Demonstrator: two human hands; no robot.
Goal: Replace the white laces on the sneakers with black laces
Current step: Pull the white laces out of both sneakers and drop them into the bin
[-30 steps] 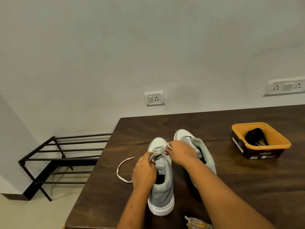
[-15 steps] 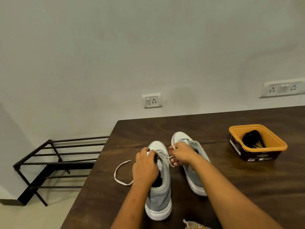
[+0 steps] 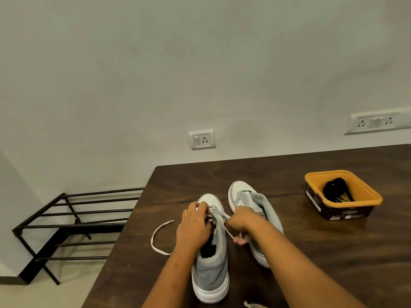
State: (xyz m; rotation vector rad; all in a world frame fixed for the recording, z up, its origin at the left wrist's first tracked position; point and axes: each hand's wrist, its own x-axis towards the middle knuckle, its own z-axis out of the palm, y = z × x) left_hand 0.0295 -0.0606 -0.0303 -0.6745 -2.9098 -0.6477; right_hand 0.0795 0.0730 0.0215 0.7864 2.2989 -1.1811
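Bare table (image 3: 333, 252) btwn R sneaker (image 3: 244, 194) & tub (image 3: 340, 212); white lace (image 3: 153, 237) lies left.

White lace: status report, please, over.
Left hand, right hand both pinch white lace on sneaker. Lace partly out, loop on table. Black laces in tub, untouched. Nothing blocking.

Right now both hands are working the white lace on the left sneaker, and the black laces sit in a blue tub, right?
Not quite. The head view shows the tub is orange, not blue. The rest holds: the left hand and right hand work the white lace on the left sneaker, and the black laces sit in that tub.
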